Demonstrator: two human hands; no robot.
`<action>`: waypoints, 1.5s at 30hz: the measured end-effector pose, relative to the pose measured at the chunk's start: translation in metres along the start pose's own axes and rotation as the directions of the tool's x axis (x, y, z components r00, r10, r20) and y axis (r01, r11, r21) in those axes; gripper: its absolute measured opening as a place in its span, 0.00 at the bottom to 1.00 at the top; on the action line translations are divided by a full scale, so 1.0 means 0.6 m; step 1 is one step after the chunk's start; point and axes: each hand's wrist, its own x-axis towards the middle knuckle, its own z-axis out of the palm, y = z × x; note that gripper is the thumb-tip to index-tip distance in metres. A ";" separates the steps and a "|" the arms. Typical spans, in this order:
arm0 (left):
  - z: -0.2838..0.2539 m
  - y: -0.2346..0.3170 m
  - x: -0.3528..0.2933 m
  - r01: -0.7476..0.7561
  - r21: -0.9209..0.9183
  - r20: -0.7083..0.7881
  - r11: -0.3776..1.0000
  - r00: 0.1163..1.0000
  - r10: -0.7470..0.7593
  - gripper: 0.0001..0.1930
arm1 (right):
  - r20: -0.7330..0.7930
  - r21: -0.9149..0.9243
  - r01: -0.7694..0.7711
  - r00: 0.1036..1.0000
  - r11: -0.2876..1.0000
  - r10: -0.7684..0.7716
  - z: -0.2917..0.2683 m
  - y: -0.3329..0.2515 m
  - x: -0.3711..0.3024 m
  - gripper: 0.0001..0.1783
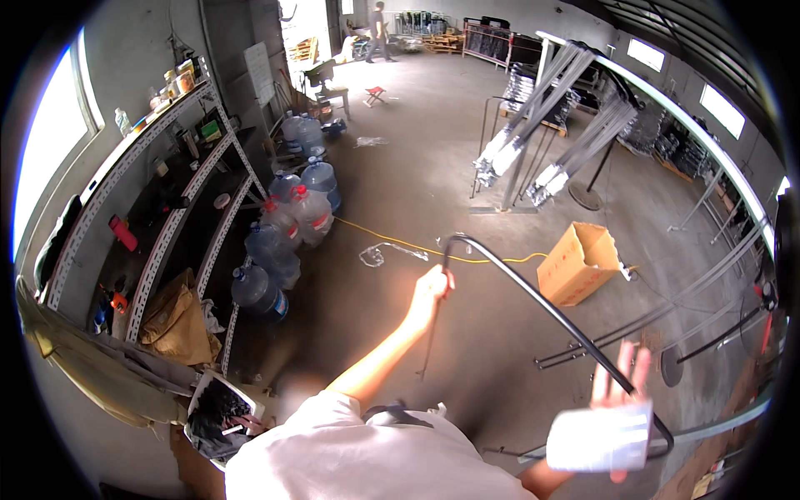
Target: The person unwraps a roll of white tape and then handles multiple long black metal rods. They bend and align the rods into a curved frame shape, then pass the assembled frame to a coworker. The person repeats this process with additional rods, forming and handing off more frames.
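Note:
My left hand (430, 287) is closed around one leg of a black bent metal tube frame (533, 292), with something small and red at its fingers. From there the tube bends over and slopes down to the right, with another bend near my right hand. My right hand (621, 371) is beside that lower end, its fingers stretched up past a white, glossy roll (598, 437). The roll covers the palm and appears held between fingers and thumb. Whether those fingers touch the tube I cannot tell.
An open cardboard box (575, 271) stands ahead right, near a yellow cord (400, 239). Large water bottles (312, 212) line metal shelving (167, 208) at left. A rack (708, 142) with hanging wrapped tubes (508, 154) stands right. Far back, a person (378, 32) is upright.

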 end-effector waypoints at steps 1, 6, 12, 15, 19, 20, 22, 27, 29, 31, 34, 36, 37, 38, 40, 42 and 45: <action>-0.046 0.011 0.017 0.035 -0.018 -0.075 0.999 0.996 -0.036 0.13 | -0.108 0.063 -0.047 0.993 0.997 0.054 0.025 0.058 0.015 0.63; -0.218 0.099 0.091 -0.169 0.431 -0.384 0.886 0.854 0.350 0.25 | -0.242 0.145 -0.091 0.962 0.985 0.125 0.114 0.275 0.114 0.61; -0.223 0.263 0.185 -0.695 0.448 -0.041 0.562 0.612 0.790 0.19 | -0.224 0.299 -0.139 0.951 0.944 0.211 0.120 0.488 0.211 0.54; -0.236 0.293 0.242 -0.849 0.390 0.172 0.356 0.447 0.878 0.20 | -0.180 0.323 -0.176 0.953 0.930 0.243 0.112 0.597 0.267 0.53; -0.258 0.245 0.395 -0.861 0.390 0.238 0.326 0.437 0.868 0.21 | -0.161 0.472 -0.198 0.939 0.859 0.305 0.081 0.761 0.346 0.53; -0.259 0.226 0.432 -0.857 0.396 0.236 0.330 0.442 0.865 0.22 | -0.136 0.504 -0.205 0.940 0.839 0.312 0.073 0.800 0.365 0.52; -0.269 0.198 0.501 -0.846 0.408 0.230 0.344 0.460 0.858 0.22 | -0.179 0.575 -0.248 0.891 0.780 0.416 0.065 0.867 0.407 0.52; -0.315 0.159 0.656 -0.823 0.433 0.192 0.369 0.483 0.854 0.24 | -0.106 0.722 -0.304 0.839 0.622 0.533 0.033 1.042 0.526 0.43; -0.341 0.149 0.712 -0.818 0.440 0.177 0.372 0.484 0.857 0.25 | -0.086 0.733 -0.344 0.809 0.587 0.582 0.027 1.113 0.565 0.42; -0.368 0.136 0.766 -0.827 0.425 0.172 0.368 0.473 0.864 0.26 | -0.080 0.727 -0.370 0.792 0.579 0.606 0.029 1.183 0.605 0.40; -0.416 0.123 0.853 -0.840 0.414 0.163 0.350 0.447 0.880 0.27 | -0.019 0.760 -0.392 0.784 0.519 0.621 0.023 1.294 0.665 0.37; -0.460 0.116 0.914 -0.827 0.437 0.144 0.354 0.453 0.880 0.27 | 0.038 0.761 -0.422 0.787 0.493 0.616 0.014 1.363 0.706 0.37; -0.487 0.115 0.950 -0.803 0.466 0.121 0.372 0.474 0.872 0.28 | 0.032 0.759 -0.422 0.784 0.495 0.620 0.016 1.394 0.730 0.37; -0.513 0.107 0.984 -0.738 0.524 0.069 0.424 0.533 0.843 0.28 | 0.022 0.758 -0.420 0.781 0.499 0.624 0.017 1.420 0.753 0.37; -0.569 0.050 1.070 -0.465 0.633 -0.021 0.619 0.789 0.615 0.29 | -0.018 0.731 -0.428 0.767 0.531 0.642 0.011 1.469 0.793 0.36; -0.625 -0.036 1.162 -0.218 0.642 0.217 0.735 0.971 0.099 0.22 | -0.018 0.740 -0.418 0.772 0.527 0.636 0.002 1.521 0.834 0.36; -0.646 -0.173 1.257 0.016 0.588 0.447 0.808 0.827 -0.341 0.23 | 0.007 0.767 -0.366 0.826 0.527 0.563 -0.018 1.596 0.892 0.35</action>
